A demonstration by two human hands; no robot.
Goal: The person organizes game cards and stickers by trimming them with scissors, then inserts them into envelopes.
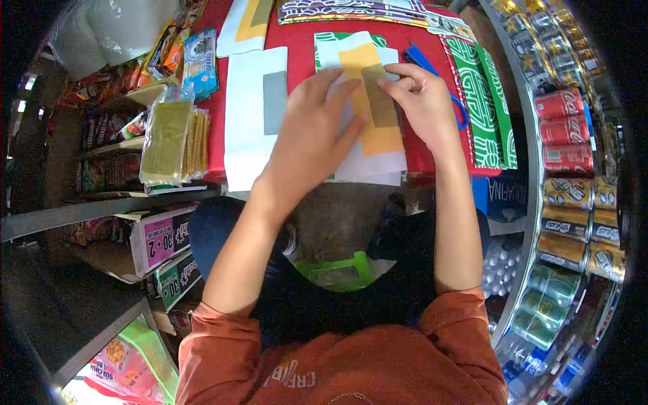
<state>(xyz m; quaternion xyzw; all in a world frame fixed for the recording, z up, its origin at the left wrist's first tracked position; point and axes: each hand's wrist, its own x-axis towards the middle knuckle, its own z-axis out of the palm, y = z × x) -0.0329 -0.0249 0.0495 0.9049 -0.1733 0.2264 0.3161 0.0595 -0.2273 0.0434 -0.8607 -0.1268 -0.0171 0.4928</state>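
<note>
My left hand (314, 125) lies over the left part of a white sheet that carries an orange strip (381, 144) and a grey rectangle (381, 101); its fingers are spread. At the sheet's upper right is my right hand (425, 101), thumb and index finger pinched near the edge of the grey rectangle; what lies between them is too small to tell. Left of my left hand, a white paper (246, 145) with a grey rectangle rests on the red table surface (300, 37). Part of a green patterned sheet shows beneath the orange-striped one.
Blue-handled scissors (422, 61) and green patterned paper (482, 101) lie to the right. More patterned sheets (351, 10) are at the far edge. Snack packets (165, 138) stand left. Shelved cans (563, 131) line the right side. A green plastic stool (364, 266) is below.
</note>
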